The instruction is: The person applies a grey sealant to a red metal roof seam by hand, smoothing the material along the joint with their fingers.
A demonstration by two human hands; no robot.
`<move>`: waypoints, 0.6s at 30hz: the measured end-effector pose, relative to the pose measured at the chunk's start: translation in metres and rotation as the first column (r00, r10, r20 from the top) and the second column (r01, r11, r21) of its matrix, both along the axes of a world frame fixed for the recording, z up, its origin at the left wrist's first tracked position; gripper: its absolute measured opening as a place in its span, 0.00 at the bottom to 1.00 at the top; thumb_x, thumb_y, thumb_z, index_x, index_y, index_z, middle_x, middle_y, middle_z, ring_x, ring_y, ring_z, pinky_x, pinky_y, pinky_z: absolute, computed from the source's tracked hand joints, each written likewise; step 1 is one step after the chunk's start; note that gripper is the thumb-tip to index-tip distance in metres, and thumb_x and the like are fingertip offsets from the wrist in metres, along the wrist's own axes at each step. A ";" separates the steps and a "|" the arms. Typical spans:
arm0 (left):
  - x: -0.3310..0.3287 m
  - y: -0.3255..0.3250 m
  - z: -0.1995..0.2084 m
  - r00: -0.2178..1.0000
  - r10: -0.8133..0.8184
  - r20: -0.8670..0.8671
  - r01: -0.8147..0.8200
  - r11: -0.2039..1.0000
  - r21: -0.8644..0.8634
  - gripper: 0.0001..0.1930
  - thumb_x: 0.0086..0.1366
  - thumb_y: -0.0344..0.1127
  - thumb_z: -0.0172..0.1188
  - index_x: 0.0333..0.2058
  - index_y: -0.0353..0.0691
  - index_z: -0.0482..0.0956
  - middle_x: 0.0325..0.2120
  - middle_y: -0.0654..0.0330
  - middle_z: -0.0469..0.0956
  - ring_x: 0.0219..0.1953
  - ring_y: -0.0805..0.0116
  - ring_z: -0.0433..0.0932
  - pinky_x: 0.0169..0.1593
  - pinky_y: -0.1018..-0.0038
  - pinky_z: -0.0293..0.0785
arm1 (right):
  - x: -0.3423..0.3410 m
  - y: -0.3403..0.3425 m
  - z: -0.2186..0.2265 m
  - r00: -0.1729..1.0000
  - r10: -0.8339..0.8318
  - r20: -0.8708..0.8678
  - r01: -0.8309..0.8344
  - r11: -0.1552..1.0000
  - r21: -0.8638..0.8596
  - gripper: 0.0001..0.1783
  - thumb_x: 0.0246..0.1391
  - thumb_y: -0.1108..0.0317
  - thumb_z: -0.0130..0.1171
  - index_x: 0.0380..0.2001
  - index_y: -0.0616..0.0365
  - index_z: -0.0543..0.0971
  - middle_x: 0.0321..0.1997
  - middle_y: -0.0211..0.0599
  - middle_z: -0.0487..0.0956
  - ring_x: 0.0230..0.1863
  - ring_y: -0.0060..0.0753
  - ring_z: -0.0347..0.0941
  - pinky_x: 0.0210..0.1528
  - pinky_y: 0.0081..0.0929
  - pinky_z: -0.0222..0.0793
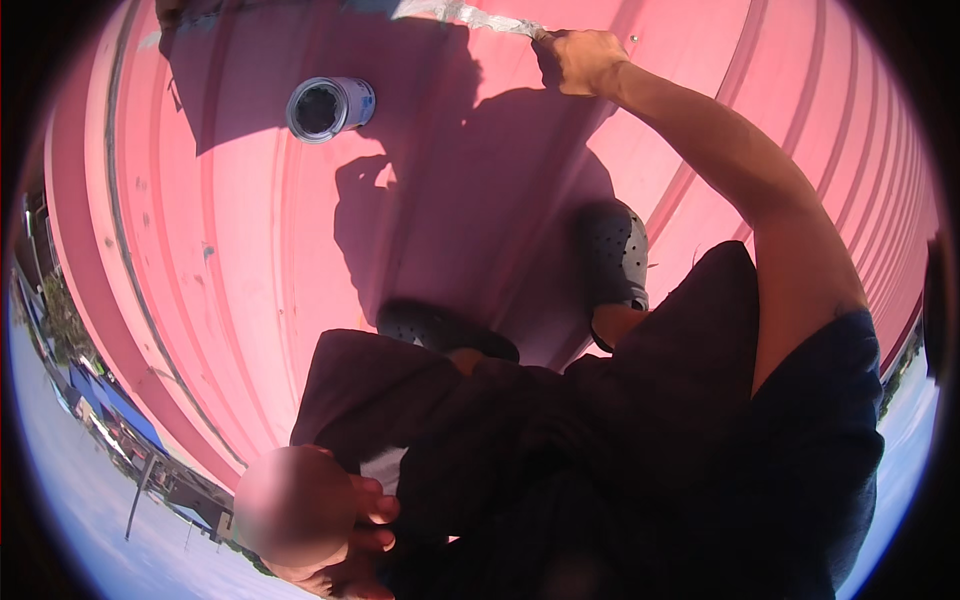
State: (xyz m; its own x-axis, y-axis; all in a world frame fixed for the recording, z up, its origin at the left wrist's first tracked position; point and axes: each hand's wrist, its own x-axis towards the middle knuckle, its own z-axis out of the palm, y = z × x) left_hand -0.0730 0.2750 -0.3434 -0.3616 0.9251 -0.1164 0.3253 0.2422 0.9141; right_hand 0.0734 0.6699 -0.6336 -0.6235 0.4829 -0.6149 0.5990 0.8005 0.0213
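My right hand (583,62) reaches to the far side of a pink ribbed metal sheet (270,240), with its fingers closed. What it grips, if anything, is lost in dark shadow at the fingertips. The hand is at the right end of a smeared whitish-grey strip (490,18) across the ribs. To the left, an open tin (335,108) with a dark inside and a pale, blue-marked side is on the sheet. At the lower left, curled fingers of my left hand (372,520) show beside my dark trousers; a blurred patch covers much of that hand, hiding anything in it.
My feet in dark perforated clogs (618,255) stand on the ribs. My shadow falls over the middle of the sheet. A dark seam (150,300) runs along the left, near the sheet's edge. Beyond that edge are a blue roof (125,405), a pole (140,495) and sky.
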 end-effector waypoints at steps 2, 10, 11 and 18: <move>0.000 -0.006 -0.002 1.000 -0.016 0.001 0.016 0.999 0.027 0.25 0.62 0.60 0.57 0.23 0.43 0.77 0.26 0.60 0.80 0.33 0.61 0.79 0.51 0.53 0.66 | 0.016 0.008 0.007 1.000 -0.022 0.020 0.021 0.999 0.041 0.24 0.50 0.59 0.57 0.52 0.49 0.75 0.44 0.37 0.82 0.45 0.42 0.81 0.41 0.42 0.78; 0.001 -0.010 -0.003 1.000 -0.029 0.008 0.029 0.998 0.048 0.23 0.61 0.59 0.57 0.23 0.44 0.77 0.27 0.61 0.81 0.33 0.62 0.79 0.50 0.53 0.65 | -0.016 -0.007 0.001 0.989 -0.099 -0.107 0.106 0.993 0.059 0.28 0.46 0.60 0.55 0.53 0.53 0.73 0.37 0.45 0.83 0.40 0.48 0.81 0.42 0.43 0.77; -0.001 -0.007 -0.002 0.998 -0.066 0.004 0.066 0.997 0.042 0.23 0.61 0.60 0.57 0.23 0.44 0.77 0.27 0.61 0.80 0.32 0.62 0.78 0.50 0.53 0.64 | -0.027 -0.017 0.005 0.990 -0.078 -0.115 0.084 0.995 0.048 0.27 0.46 0.60 0.56 0.52 0.55 0.74 0.37 0.44 0.83 0.40 0.47 0.81 0.42 0.43 0.77; 0.007 -0.010 -0.005 0.998 0.051 0.021 -0.053 0.995 0.089 0.25 0.61 0.62 0.58 0.23 0.44 0.75 0.25 0.62 0.79 0.31 0.63 0.77 0.49 0.53 0.64 | -0.052 -0.032 -0.036 0.993 0.111 -0.041 -0.105 0.987 0.121 0.18 0.49 0.60 0.58 0.40 0.59 0.80 0.39 0.40 0.84 0.41 0.40 0.82 0.40 0.42 0.78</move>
